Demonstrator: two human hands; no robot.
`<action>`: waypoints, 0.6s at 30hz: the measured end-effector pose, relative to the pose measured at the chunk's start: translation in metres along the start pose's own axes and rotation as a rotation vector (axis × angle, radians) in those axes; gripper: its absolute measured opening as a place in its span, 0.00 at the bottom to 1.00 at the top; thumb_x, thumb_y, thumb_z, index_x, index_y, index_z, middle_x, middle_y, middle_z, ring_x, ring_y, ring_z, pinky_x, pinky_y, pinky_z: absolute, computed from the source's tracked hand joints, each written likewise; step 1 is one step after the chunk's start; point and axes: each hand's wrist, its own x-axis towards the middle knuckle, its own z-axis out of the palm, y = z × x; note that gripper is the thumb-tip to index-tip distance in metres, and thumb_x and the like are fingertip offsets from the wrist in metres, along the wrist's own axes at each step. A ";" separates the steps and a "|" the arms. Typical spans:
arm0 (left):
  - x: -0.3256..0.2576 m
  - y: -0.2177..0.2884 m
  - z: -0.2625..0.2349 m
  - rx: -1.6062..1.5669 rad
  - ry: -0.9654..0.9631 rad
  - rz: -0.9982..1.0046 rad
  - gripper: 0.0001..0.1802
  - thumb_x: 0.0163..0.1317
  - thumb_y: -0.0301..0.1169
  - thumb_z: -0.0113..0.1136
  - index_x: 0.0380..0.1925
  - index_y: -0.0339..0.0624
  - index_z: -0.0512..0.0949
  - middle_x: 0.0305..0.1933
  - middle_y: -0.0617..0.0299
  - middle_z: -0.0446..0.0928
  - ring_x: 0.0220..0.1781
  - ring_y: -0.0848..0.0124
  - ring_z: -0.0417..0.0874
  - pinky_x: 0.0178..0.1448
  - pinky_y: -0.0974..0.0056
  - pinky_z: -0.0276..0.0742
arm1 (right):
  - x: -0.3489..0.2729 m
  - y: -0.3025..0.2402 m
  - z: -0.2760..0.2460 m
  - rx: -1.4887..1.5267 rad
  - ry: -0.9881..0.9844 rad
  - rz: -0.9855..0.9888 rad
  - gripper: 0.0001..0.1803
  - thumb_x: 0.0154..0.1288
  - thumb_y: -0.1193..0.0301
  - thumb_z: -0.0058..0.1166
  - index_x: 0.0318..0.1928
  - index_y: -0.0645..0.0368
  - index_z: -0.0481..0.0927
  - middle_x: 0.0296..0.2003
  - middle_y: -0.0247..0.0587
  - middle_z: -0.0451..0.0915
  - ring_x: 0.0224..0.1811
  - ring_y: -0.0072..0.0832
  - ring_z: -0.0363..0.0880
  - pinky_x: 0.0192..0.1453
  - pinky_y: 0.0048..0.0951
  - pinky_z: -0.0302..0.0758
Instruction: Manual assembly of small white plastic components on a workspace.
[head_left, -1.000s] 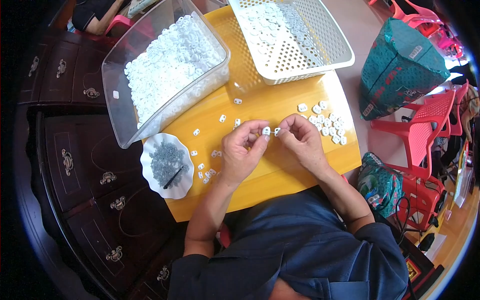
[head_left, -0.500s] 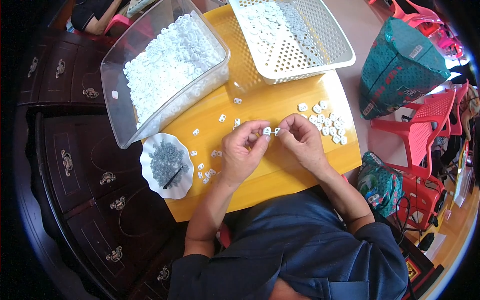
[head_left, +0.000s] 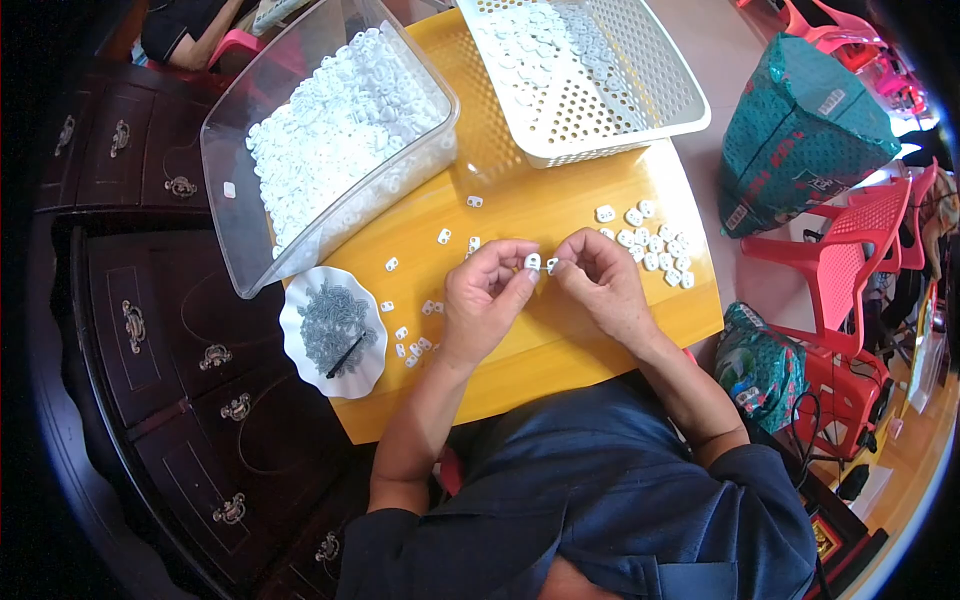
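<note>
I see my left hand (head_left: pixel 485 300) and right hand (head_left: pixel 600 283) each pinching a small white clip (head_left: pixel 533 262) over the desk (head_left: pixel 560 210), fingertips together for alignment.

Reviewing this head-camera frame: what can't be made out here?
- Small white piece pinched by the left hand: too small to show its shape or holes.
- What the right hand holds: hidden by its curled fingers.
- Grey bits in the white scalloped dish: too fine to identify.
- White perforated basket and clear bin: cut off by the top edge.
</note>
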 end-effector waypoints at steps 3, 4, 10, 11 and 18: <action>0.000 0.000 0.001 0.017 0.011 0.007 0.14 0.64 0.17 0.62 0.50 0.33 0.80 0.41 0.66 0.84 0.36 0.84 0.82 0.41 0.76 0.78 | 0.001 0.000 0.003 0.027 0.041 -0.049 0.02 0.70 0.77 0.57 0.39 0.61 0.77 0.30 0.22 0.75 0.30 0.07 0.70 0.33 0.13 0.67; 0.000 0.000 0.001 0.030 0.018 0.011 0.13 0.64 0.18 0.62 0.50 0.33 0.81 0.40 0.66 0.84 0.35 0.84 0.82 0.40 0.76 0.78 | 0.001 -0.001 0.003 0.027 0.041 -0.049 0.02 0.70 0.77 0.57 0.39 0.61 0.77 0.30 0.22 0.75 0.30 0.07 0.70 0.33 0.13 0.67; 0.000 -0.002 0.001 0.057 0.023 0.030 0.13 0.64 0.18 0.63 0.49 0.33 0.81 0.39 0.66 0.84 0.34 0.85 0.82 0.39 0.76 0.78 | 0.000 0.000 0.001 0.027 -0.001 -0.002 0.03 0.71 0.77 0.57 0.41 0.60 0.76 0.34 0.23 0.75 0.35 0.09 0.72 0.40 0.14 0.68; 0.000 -0.002 0.001 0.057 0.023 0.029 0.13 0.64 0.18 0.63 0.49 0.33 0.81 0.39 0.66 0.84 0.34 0.85 0.82 0.39 0.76 0.78 | 0.001 0.001 0.002 0.031 0.017 -0.021 0.02 0.71 0.77 0.57 0.40 0.60 0.77 0.32 0.22 0.75 0.33 0.08 0.71 0.36 0.13 0.68; 0.000 -0.002 0.002 0.048 0.019 0.025 0.13 0.65 0.18 0.62 0.50 0.33 0.80 0.39 0.66 0.84 0.35 0.84 0.82 0.40 0.76 0.78 | 0.001 -0.001 0.003 0.046 0.042 -0.043 0.02 0.70 0.78 0.57 0.39 0.61 0.77 0.31 0.21 0.74 0.31 0.07 0.70 0.33 0.13 0.66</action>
